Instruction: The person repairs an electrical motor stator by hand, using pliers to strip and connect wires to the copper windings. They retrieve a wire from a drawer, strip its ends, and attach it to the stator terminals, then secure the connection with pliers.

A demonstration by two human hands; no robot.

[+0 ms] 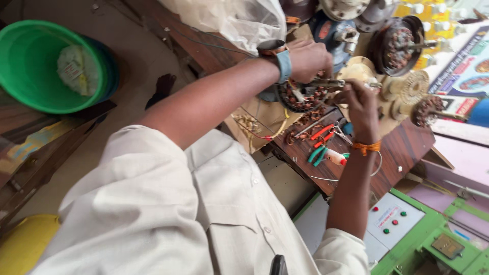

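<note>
Sleeve (153, 214) – both hands (308, 58) on stator (303, 97)

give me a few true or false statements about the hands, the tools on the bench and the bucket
1. The left hand rests on top of a round wound stator. True.
2. The bucket at upper left is red. False: it is green, with a crumpled pale wrapper inside.
3. The right hand has an orange thread tied at the wrist. True.
4. The pliers with orange-red handles are held in the right hand. False: they lie on the wooden bench, below that hand.
5. The left wrist is bare. False: it wears a watch with a blue strap.
</note>
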